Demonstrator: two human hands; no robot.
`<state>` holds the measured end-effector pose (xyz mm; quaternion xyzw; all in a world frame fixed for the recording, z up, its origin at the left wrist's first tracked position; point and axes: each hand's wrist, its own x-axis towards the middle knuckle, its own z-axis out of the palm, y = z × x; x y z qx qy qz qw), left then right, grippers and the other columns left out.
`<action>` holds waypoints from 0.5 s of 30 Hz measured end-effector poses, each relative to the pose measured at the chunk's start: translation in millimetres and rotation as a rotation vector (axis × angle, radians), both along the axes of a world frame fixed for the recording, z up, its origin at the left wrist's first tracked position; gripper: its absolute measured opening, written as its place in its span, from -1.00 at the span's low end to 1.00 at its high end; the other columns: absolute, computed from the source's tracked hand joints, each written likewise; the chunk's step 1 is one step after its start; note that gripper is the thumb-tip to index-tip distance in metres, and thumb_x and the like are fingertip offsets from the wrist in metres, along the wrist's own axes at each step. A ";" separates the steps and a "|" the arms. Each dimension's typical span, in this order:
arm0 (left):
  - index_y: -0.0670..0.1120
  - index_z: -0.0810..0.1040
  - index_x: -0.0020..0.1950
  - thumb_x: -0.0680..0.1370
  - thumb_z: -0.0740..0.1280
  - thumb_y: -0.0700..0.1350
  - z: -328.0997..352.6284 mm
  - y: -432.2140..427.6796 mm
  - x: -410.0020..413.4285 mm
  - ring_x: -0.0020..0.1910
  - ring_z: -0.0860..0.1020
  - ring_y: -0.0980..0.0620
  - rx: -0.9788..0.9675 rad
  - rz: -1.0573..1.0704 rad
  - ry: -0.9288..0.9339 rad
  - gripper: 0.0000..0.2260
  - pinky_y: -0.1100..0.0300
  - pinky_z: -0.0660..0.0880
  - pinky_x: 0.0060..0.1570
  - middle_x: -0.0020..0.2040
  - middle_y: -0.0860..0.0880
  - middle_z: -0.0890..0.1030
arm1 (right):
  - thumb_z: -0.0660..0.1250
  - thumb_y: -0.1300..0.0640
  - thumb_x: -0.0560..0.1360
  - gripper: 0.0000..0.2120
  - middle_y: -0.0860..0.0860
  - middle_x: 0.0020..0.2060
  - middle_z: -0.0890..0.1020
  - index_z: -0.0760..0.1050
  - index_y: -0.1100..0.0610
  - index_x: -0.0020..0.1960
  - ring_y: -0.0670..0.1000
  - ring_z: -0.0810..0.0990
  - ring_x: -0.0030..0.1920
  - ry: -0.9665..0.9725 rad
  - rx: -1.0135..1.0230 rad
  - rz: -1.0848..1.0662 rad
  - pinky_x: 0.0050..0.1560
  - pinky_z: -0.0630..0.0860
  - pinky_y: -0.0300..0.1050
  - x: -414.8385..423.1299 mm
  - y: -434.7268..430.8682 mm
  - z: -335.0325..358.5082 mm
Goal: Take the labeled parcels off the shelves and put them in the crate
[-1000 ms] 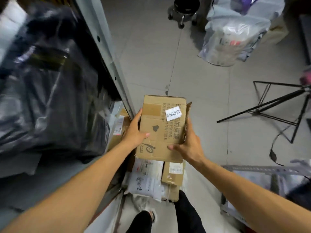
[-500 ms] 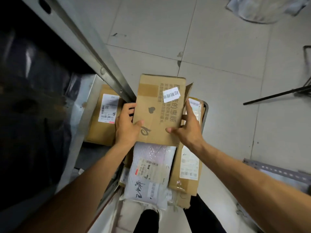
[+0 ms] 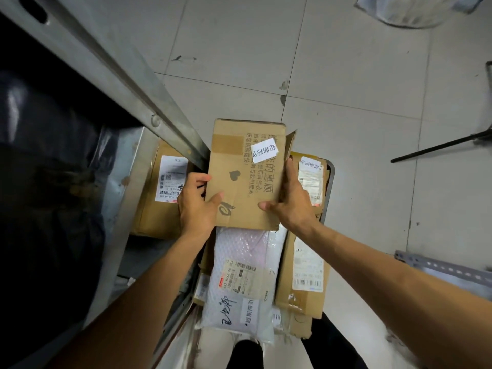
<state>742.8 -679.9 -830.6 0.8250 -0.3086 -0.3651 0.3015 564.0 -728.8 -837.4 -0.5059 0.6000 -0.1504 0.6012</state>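
Observation:
I hold a brown cardboard box (image 3: pixel 245 174) with a white sticker and printed characters over the crate. My left hand (image 3: pixel 195 203) grips its left edge, thumb on top. My right hand (image 3: pixel 291 201) grips its right edge by a torn flap. Below lies the crate (image 3: pixel 331 177), of which only a dark rim shows at the right. In it lie a white bubble mailer (image 3: pixel 239 278) with a label and a long brown box (image 3: pixel 306 270) with labels. Another labeled brown parcel (image 3: pixel 159 193) sits on the lower shelf at the left.
A slanted metal shelf post (image 3: pixel 127 83) runs from the upper left down to the box. Dark plastic bags (image 3: pixel 45 169) fill the shelf at the left. A black tripod leg (image 3: pixel 439 146) crosses the tiled floor at the right. A perforated metal rail (image 3: pixel 439 267) lies lower right.
The view has tilted down and the box has come lower, over the parcels in the crate. Both hands keep the same hold on it.

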 end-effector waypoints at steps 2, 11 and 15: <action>-0.12 0.44 0.18 0.42 0.48 -0.29 5.9 0.2 -0.6 0.19 0.50 0.00 0.019 -0.033 -0.013 -0.61 -0.03 0.48 0.22 0.16 -0.05 0.52 | 0.49 0.36 0.36 -0.02 -0.08 0.17 0.57 -0.04 -0.01 0.55 -0.04 0.55 0.17 0.041 0.001 0.019 0.21 0.52 -0.04 0.7 -0.6 5.4; -0.08 0.41 0.23 0.39 0.52 -0.18 96.3 -6.1 -8.5 0.23 0.46 -0.05 0.068 -0.198 -0.099 -0.52 -0.07 0.44 0.23 0.14 0.02 0.50 | 0.37 0.12 0.53 -0.51 0.17 0.21 0.54 0.22 0.23 0.34 0.10 0.59 0.01 0.388 -0.031 0.169 -0.17 0.46 -0.35 -17.1 -7.6 86.8; -0.08 0.45 0.22 0.36 0.53 -0.17 178.8 -15.5 -19.8 0.07 0.53 0.02 0.049 -0.391 -0.109 -0.52 0.07 0.51 0.13 0.11 -0.03 0.56 | 0.41 0.00 0.49 -0.35 0.18 0.32 0.47 0.22 0.23 0.43 0.18 0.50 0.24 0.483 -0.180 0.305 0.10 0.44 -0.12 -35.0 -4.9 178.7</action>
